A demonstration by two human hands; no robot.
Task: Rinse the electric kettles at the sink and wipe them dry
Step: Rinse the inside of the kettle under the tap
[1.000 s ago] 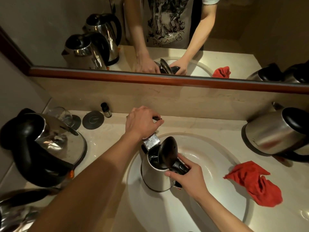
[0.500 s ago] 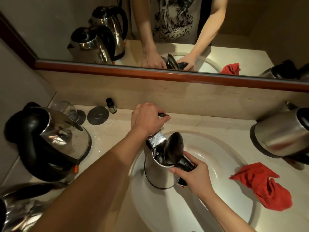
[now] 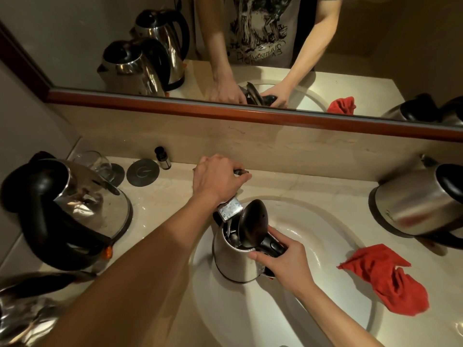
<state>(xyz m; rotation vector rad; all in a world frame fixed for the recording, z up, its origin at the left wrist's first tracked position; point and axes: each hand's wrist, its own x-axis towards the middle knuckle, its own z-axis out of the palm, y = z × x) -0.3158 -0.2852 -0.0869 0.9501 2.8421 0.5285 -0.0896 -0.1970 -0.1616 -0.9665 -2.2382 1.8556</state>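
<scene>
A steel kettle [image 3: 234,259] with its black lid flipped up stands in the white sink [image 3: 325,246], its mouth right under the chrome faucet spout [image 3: 230,209]. My right hand [image 3: 283,261] grips its black handle. My left hand [image 3: 218,179] is closed over the faucet lever behind the basin. A second steel kettle [image 3: 82,204] with a black handle sits on the counter at left. A third [image 3: 416,204] lies at far right. A red cloth [image 3: 383,279] is crumpled on the counter right of the sink.
Part of another steel kettle [image 3: 22,319] shows at the bottom left corner. Behind the left kettle stand a glass [image 3: 96,162], a round dark coaster [image 3: 142,172] and a small dark bottle [image 3: 162,157]. A mirror [image 3: 250,46] with a wooden edge runs above the backsplash.
Both hands hold as before, left on the faucet lever, right on the kettle handle. Only the view has drifted slightly, so the scene sits a little further right.
</scene>
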